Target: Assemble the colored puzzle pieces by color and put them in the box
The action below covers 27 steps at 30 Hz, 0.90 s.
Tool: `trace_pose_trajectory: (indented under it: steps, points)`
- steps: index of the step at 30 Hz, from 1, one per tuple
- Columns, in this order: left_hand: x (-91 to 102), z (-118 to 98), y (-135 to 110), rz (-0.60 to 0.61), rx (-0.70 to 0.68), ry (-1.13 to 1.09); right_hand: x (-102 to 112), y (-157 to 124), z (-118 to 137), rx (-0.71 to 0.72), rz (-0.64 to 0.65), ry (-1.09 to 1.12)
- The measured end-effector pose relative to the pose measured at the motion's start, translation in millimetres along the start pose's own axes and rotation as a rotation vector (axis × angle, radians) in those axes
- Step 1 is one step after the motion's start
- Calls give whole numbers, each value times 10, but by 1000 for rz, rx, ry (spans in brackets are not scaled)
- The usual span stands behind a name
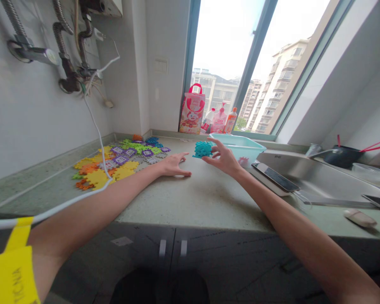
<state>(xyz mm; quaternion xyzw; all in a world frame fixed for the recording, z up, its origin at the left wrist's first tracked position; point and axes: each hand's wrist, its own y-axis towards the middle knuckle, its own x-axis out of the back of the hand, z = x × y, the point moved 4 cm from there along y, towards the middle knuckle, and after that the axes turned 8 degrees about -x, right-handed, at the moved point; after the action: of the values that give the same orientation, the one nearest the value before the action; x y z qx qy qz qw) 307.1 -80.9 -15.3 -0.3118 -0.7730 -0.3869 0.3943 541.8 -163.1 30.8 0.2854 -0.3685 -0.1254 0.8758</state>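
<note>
Near the middle of the counter is a teal cube of interlocking plastic pieces (203,149), with notched edges. My right hand (223,158) grips its right side with thumb and fingers, while the index finger points up away from it. To the left of the cube, my left hand (174,164) is open and empty, thumb and fingers spread towards the cube without touching it. A flat pile of gear-edged plastic pieces (120,159) in yellow, orange, purple, green, grey and blue lies beyond my left forearm.
A pale turquoise basin (240,145) stands behind my right hand, with something reddish inside. A phone (277,177) lies by the steel sink (319,181). A white cable (95,122) crosses the pile and my left arm. Bottles (219,121) and a pink bag (192,113) stand by the window.
</note>
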Motion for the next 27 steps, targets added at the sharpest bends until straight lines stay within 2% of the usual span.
trace_pose_trajectory:
  steps: [5,11,15,20,23,27]
  points:
    - [-28,23,6,57,21,78,335,85,19,12,-200,-19]
    - [-21,-24,-13,89,28,104,769,156,-256,-121,-486,-146]
    - [-28,-20,-11,97,25,127,959,174,-492,-201,-545,-253]
    - [-29,-11,-1,113,23,140,1068,217,-651,-266,-584,-284]
    - [-22,-20,-8,115,24,161,1134,167,-546,-210,-679,-286]
    - [-30,-62,-41,130,10,226,1209,-67,-82,41,-744,-280]
